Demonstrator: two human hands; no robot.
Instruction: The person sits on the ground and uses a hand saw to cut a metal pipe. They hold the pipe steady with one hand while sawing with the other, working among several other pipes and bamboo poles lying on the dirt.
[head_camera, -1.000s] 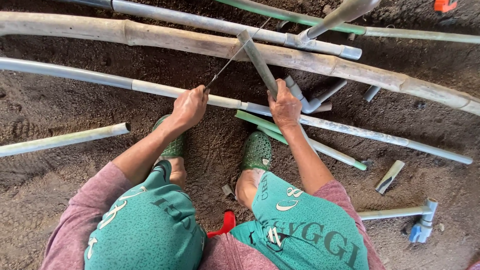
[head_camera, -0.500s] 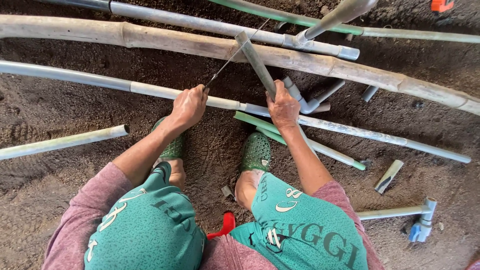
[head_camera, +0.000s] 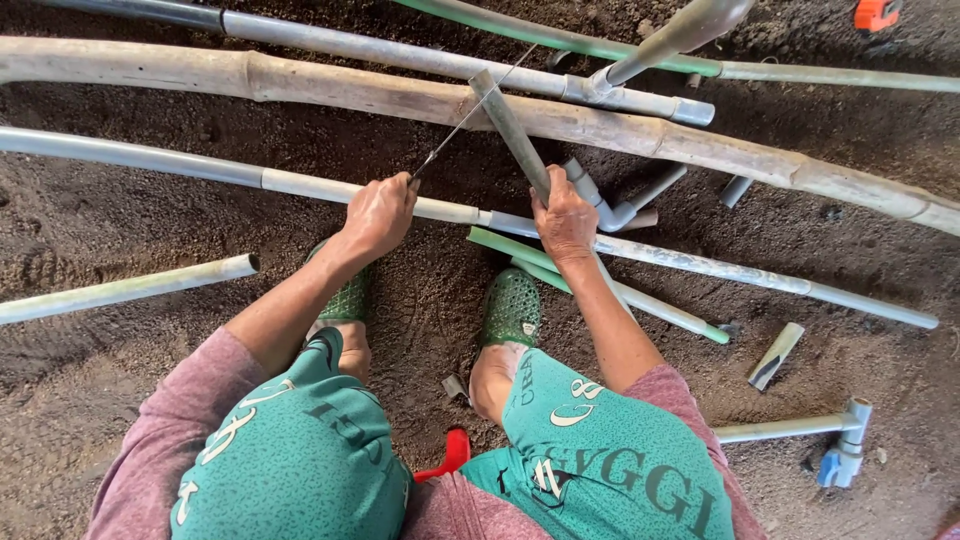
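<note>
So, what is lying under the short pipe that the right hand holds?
The short pipe slants over the thick bamboo pole and the long grey pipe on the soil. The right hand covers its lower end, so what lies beneath there cannot be seen.

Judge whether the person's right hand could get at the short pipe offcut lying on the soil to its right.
Probably yes: the short pipe offcut lies on bare soil with nothing over it, but the right hand grips a grey pipe and must let go.

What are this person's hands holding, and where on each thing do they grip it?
The left hand grips the near end of a thin saw blade. The right hand grips a short grey pipe at its lower end, tilted across the bamboo pole.
</note>
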